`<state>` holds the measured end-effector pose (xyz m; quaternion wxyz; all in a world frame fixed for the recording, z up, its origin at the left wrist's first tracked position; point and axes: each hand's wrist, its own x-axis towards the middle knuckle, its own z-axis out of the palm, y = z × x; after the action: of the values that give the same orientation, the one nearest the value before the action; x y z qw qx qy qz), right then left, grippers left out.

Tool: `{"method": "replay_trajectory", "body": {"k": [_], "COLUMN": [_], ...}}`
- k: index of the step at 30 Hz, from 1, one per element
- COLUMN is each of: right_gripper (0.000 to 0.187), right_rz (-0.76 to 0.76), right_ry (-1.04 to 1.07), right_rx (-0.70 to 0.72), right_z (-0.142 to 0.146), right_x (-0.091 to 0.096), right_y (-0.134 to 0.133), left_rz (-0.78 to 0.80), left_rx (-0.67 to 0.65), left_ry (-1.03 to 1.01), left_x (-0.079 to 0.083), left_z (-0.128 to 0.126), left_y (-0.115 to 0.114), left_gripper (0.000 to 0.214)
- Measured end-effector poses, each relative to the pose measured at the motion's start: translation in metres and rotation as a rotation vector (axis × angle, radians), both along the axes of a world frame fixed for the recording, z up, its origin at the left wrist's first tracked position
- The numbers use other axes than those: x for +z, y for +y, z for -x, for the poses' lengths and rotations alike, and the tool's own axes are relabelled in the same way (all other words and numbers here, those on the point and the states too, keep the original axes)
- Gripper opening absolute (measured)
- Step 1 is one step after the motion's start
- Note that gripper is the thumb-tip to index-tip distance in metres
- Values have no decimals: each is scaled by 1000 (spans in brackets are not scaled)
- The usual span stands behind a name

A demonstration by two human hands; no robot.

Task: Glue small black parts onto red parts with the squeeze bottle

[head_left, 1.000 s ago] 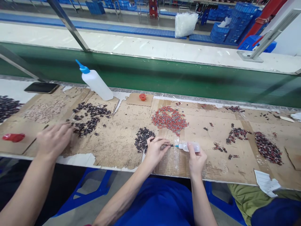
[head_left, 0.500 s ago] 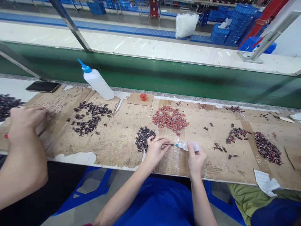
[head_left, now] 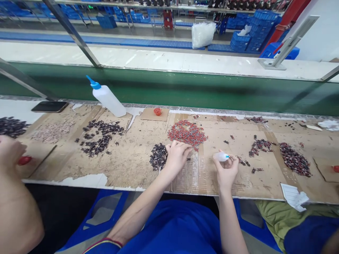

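Note:
My left hand (head_left: 177,155) rests on the cardboard with its fingers curled and pinched at the near edge of the red-and-silver parts pile (head_left: 187,132); what it pinches is too small to name. A heap of dark parts (head_left: 158,156) lies just left of it. My right hand (head_left: 227,169) is closed round a small clear squeeze bottle (head_left: 220,156) with a blue tip pointing right, lifted a little off the board.
A large white squeeze bottle (head_left: 107,97) leans at the back left, a red cap (head_left: 157,111) on cardboard beside it. More dark parts (head_left: 99,135) lie left, mixed piles (head_left: 293,160) right. A co-worker's arm (head_left: 13,197) is at far left. A green conveyor (head_left: 185,88) runs behind.
My right hand drew the small bottle away from my left hand and turned its tip to the right. My left hand moved toward the red pile. The co-worker's hand pulled back left.

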<state>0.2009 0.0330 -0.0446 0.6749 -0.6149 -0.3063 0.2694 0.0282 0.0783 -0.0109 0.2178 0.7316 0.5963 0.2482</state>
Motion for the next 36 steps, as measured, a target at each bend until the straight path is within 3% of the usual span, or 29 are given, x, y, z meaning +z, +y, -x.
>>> {"method": "replay_trajectory", "body": {"k": [6,10,13,16,18,21,26,29,33,36], "right_gripper": [54,64,46,24,17,23,22,20,24,28], "right_rz": [120,6,-147,-239,-204,-87,3,21,74,112], "right_ry": [-176,-396,-657,-768,-684,-389,-39,-4,14,20], "right_rx": [30,-107,-254,-137,19,203,345,351,243,211], "right_z": [0,8,19,32,40,49,56,57,54,53], "right_x": [-6,-2,3,7,8,7,2,1,1,0], "right_y": [2,-11,-26,-35,-34,-26,-17,-16,-14,-12], "left_rz": [-8,-83,-107,-113,-125,-130,-75,-45,-69,-62], "left_rx": [-73,-98,-114,-107,-111,-179,-234,-175,-85,-77], "left_ry": [170,236,271,263,192,-7,-187,-188,-54,18], "left_x": [-6,-16,-19,-15,-9,-2,-4,-11,-21,-26], "left_z": [-28,-29,-28,-27,-23,-13,5,10,13,12], "left_y": [13,14,17,17,12,-3,-25,-30,-31,-29], "left_gripper": [10,16,18,18,17,17,16,12,23,16]}}
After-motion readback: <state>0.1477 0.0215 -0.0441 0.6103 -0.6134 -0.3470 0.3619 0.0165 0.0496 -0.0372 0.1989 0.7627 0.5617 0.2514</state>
